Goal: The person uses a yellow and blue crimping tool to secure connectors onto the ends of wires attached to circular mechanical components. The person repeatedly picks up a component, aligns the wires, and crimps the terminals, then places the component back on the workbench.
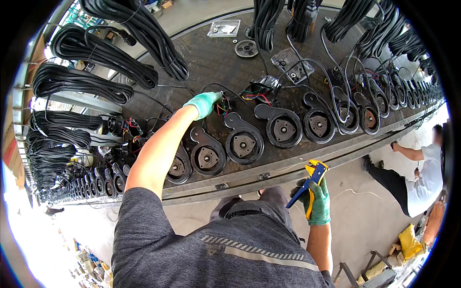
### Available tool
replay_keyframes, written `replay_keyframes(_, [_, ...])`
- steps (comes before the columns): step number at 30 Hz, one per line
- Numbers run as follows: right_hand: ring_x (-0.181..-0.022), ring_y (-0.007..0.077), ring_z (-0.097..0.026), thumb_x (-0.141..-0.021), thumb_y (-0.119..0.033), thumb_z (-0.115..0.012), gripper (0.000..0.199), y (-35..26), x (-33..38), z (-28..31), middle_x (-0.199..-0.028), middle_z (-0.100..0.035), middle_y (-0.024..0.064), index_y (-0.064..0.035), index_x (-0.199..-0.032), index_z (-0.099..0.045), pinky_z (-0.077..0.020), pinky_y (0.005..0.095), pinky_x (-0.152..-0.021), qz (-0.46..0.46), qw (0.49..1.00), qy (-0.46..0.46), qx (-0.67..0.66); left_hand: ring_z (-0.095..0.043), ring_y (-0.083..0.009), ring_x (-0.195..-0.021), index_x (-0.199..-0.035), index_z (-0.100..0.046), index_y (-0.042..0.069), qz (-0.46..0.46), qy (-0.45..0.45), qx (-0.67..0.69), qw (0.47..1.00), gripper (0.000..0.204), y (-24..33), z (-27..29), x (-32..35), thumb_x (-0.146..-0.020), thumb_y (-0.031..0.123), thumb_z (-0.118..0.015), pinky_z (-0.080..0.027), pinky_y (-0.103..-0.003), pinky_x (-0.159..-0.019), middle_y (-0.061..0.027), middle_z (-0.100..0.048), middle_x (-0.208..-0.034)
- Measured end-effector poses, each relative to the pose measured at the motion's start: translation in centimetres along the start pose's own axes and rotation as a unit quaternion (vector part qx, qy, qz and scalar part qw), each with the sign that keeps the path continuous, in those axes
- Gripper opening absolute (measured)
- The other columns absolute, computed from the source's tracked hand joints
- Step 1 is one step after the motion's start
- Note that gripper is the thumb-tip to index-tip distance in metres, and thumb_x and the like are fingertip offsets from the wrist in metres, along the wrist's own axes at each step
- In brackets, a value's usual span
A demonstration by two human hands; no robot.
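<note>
My left hand (203, 104), in a green work glove, reaches over the bench with its fingers closed at a bunch of thin coloured wires (223, 106). What exactly lies between the fingertips is partly hidden. Just nearer to me sits a round black housing (244, 145) with a metal plate in its centre, one in a long row along the bench edge. My right hand (319, 206), gloved too, grips a blue and yellow wire stripper (309, 185) in front of the bench, its yellow jaws pointing up.
Thick coils of black cable (81, 84) hang at the left, more (267, 26) at the back. A clear bag of small parts (292, 66), a round disc (246, 48) and a clear plastic tray (224, 28) lie on the bench (201, 57). Another person (422, 177) is at the right.
</note>
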State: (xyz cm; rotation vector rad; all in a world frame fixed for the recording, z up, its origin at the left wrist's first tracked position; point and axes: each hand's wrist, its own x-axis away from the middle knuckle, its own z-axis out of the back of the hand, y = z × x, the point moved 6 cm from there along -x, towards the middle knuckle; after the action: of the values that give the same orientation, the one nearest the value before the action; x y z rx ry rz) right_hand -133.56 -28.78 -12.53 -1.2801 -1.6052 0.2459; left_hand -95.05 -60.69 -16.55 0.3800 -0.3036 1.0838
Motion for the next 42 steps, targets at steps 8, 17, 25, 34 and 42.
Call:
replay_keyframes(8, [-0.084,0.0348,-0.072,-0.090,-0.026,-0.074,0.055,-1.6,-0.5,0.0,-0.102,-0.067,0.0160,-0.0080,-0.136,-0.050,-0.0626,0.0492,-0.076,0.012,1.000,-0.006,-0.004,-0.070,-0.0228,-0.105,-0.142,-0.058,0.011,-0.079,0.059,0.325,0.940,0.058,-0.6,-2.1,-0.2,-0.087,-0.010,-0.054,-0.054,-0.036,-0.094,-0.0122,-0.074,-0.116])
replay_keyframes(17, [-0.083,0.0352,-0.072,-0.091,-0.022,-0.071,0.053,1.0,1.3,-1.6,-0.103,-0.067,0.0168,-0.0069,-0.137,-0.049,-0.0630,0.0512,-0.075,0.001,1.000,0.007,-0.019,-0.070,-0.0181,-0.096,-0.116,-0.074,0.001,-0.003,0.123,0.310,0.943,0.028,-0.3,-0.8,-0.3,-0.101,0.024,-0.068,-0.053,-0.034,-0.089,-0.0103,-0.075,-0.108])
replay_keyframes(25, [-0.083,0.0360,-0.072,-0.092,-0.020,-0.069,0.054,3.2,2.0,-5.3,-0.104,-0.067,0.0169,-0.0061,-0.139,-0.047,-0.0626,0.0506,-0.075,0.016,0.999,-0.034,-0.011,-0.059,-0.0122,-0.094,-0.110,-0.069,0.001,-0.132,0.204,0.555,0.796,0.028,2.2,4.5,5.9,-0.107,0.028,-0.059,-0.049,-0.030,-0.090,-0.0037,-0.069,-0.100])
replay_keyframes(34, [-0.102,0.0255,-0.070,-0.094,-0.007,-0.062,0.063,1.2,3.9,-15.8,-0.117,-0.067,0.0128,-0.0061,-0.153,-0.039,-0.0620,0.0407,-0.085,0.002,0.983,-0.181,0.016,-0.052,-0.0074,-0.074,-0.109,-0.067,0.003,-0.185,0.280,0.513,0.790,0.036,6.3,9.0,18.2,-0.108,0.037,-0.057,-0.045,-0.025,-0.070,0.0029,-0.057,-0.082])
replay_keyframes(42, [-0.112,0.0187,-0.061,-0.101,-0.015,-0.062,0.062,2.3,4.6,-21.1,-0.128,-0.060,0.0055,-0.0076,-0.157,-0.035,-0.0514,0.0371,-0.097,-0.025,0.960,-0.264,0.085,-0.067,-0.0337,-0.088,-0.116,-0.068,0.004,-0.165,0.300,0.316,0.885,0.025,9.0,5.0,23.6,-0.103,0.025,-0.060,-0.053,-0.040,-0.079,-0.0145,-0.068,-0.098])
